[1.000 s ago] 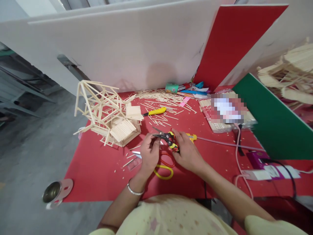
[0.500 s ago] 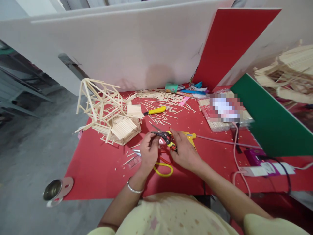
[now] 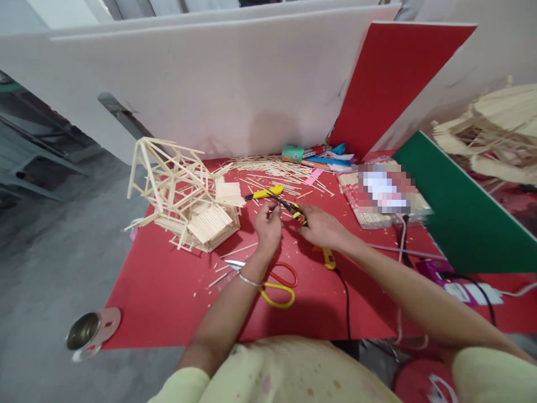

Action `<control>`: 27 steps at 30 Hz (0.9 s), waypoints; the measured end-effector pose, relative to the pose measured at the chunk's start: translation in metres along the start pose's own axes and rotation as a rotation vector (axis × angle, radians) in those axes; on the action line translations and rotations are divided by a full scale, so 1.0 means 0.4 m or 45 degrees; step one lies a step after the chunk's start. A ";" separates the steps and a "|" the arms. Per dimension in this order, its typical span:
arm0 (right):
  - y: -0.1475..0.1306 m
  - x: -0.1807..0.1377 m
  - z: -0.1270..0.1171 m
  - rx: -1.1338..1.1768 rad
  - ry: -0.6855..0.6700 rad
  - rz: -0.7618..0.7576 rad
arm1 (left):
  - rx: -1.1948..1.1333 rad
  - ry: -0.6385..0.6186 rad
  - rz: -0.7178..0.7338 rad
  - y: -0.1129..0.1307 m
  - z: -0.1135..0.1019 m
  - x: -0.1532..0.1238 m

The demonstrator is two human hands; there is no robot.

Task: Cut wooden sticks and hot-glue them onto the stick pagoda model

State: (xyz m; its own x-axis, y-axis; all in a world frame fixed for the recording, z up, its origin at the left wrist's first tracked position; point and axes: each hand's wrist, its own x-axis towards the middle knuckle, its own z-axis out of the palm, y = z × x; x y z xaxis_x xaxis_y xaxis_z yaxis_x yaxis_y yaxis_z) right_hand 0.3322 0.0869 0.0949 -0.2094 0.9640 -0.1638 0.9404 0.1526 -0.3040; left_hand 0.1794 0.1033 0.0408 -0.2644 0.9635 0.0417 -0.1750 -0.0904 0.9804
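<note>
My right hand (image 3: pixel 322 225) is closed around the yellow and black handles of a pair of snips (image 3: pixel 297 212), whose dark blades point up and left. Just left of the blades, my left hand (image 3: pixel 268 228) has its fingers pinched together; whatever they grip is too small to make out. Below my left wrist lie scissors (image 3: pixel 279 302) with one red and one yellow loop. A yellow glue gun (image 3: pixel 329 259) rests partly hidden under my right hand. Left of my hands stands a model built of thin wooden sticks (image 3: pixel 210 224).
Loose sticks (image 3: pixel 268 165) and a yellow utility knife (image 3: pixel 272 192) lie farther back on the red table (image 3: pixel 163 302). A metal mug (image 3: pixel 109 322) stands at its left corner. To the right are bagged sticks (image 3: pixel 369 217), a green board (image 3: pixel 465 218) and cables.
Both hands have moved away from me across the table, the snips going along in my right hand. More of the scissors now shows. The glue gun has shifted or turned beneath my right hand.
</note>
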 end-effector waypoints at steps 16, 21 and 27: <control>0.072 0.192 -0.019 -0.085 -0.196 0.057 | -0.262 0.150 -0.284 -0.107 0.110 0.154; 0.075 0.222 -0.006 -0.106 -0.230 0.057 | -0.250 0.185 -0.286 -0.120 0.101 0.168; 0.091 0.247 -0.010 -0.068 -0.297 0.016 | -0.224 0.261 -0.303 -0.132 0.110 0.175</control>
State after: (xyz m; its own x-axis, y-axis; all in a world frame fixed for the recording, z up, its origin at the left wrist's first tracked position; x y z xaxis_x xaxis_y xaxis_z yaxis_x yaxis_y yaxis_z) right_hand 0.3466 0.1887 0.0713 -0.2477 0.8906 -0.3815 0.9548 0.1577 -0.2518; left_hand 0.2117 0.1866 0.0003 -0.3782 0.8938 -0.2410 -0.4102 0.0716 0.9092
